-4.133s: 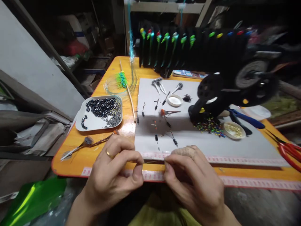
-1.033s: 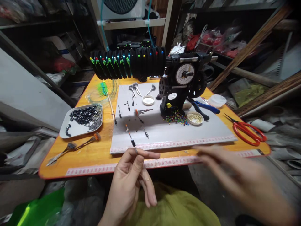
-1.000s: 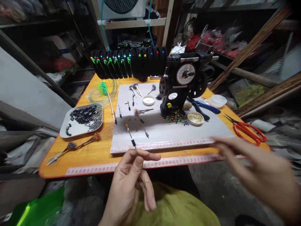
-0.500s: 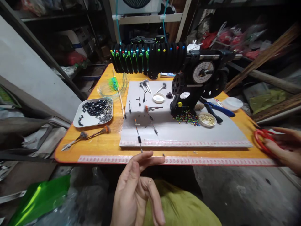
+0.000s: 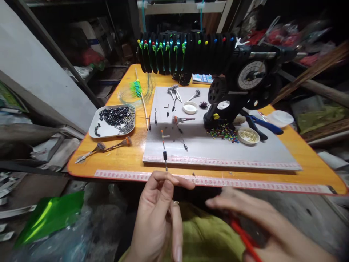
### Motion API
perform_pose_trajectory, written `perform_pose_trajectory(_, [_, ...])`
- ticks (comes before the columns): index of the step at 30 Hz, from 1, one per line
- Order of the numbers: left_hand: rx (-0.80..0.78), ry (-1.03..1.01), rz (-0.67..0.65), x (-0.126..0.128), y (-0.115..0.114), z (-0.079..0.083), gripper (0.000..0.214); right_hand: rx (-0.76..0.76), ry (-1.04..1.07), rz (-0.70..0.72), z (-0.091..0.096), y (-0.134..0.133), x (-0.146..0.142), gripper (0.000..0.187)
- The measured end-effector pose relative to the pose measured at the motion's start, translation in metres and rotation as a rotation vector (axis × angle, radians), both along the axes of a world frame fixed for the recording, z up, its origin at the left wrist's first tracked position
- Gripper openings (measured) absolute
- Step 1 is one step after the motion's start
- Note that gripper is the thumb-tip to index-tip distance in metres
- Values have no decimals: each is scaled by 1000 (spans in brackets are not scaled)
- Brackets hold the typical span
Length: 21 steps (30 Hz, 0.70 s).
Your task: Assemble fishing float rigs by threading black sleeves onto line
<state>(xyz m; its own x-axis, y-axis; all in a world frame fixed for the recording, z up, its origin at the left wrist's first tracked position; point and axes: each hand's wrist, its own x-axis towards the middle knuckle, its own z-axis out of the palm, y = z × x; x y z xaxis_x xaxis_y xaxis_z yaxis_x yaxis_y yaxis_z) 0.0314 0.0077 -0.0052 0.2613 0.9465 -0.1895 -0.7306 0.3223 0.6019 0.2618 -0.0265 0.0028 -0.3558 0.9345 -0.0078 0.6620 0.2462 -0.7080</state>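
My left hand (image 5: 160,214) is raised in front of the table's near edge, its thumb and index finger pressed together. Whatever they pinch is too small to make out. A tiny gold-coloured bit (image 5: 176,202) shows at a lower finger. My right hand (image 5: 253,222), smeared by motion, has red-handled scissors (image 5: 244,238) in its grip, to the right of my left hand. Just beyond my left fingertips lies a fishing float rig, with an orange-tipped stick (image 5: 163,136) and a black cylinder (image 5: 165,155) on the grey board (image 5: 218,154).
A black machine with a dial (image 5: 252,74) and a row of spools (image 5: 163,54) stands behind. A tray of black cylinders (image 5: 92,125) lies left. Coloured beads (image 5: 223,133), a dish of gold pieces (image 5: 248,136) and blue-handled pliers (image 5: 265,124) lie right. Measuring tape (image 5: 245,183) lines the front edge.
My right hand has swung in from the far right with the red scissors, close to my left hand. My left thumb has closed onto the index finger. The view has shifted slightly.
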Motion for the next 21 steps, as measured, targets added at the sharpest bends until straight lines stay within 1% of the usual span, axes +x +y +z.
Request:
perform_pose_trajectory(1, [10,5,-6,0,0,-1,25,-104,15,92,5,3,-14,44])
perform_pose_trajectory(3, [19,1,-12,-1,1,-2,22,-168,96,171,12,10,-36,37])
perform_pose_trajectory(6, [3,-31,-19,0,1,1,21,-136,163,146,14,16,-52,29])
perform_pose_trajectory(10, [-32,-90,-28,0,0,2,22,-126,207,120,10,18,-57,28])
perform_pose_trajectory(15, [-36,-117,-46,-1,1,1,22,-138,209,108,9,20,-59,33])
perform_pose_trajectory(18, [-45,-112,-48,-2,2,2,23,-143,223,135,11,23,-59,34])
perform_pose_trajectory(21, [-39,-111,-51,-2,2,2,24,-186,238,170,13,25,-61,27])
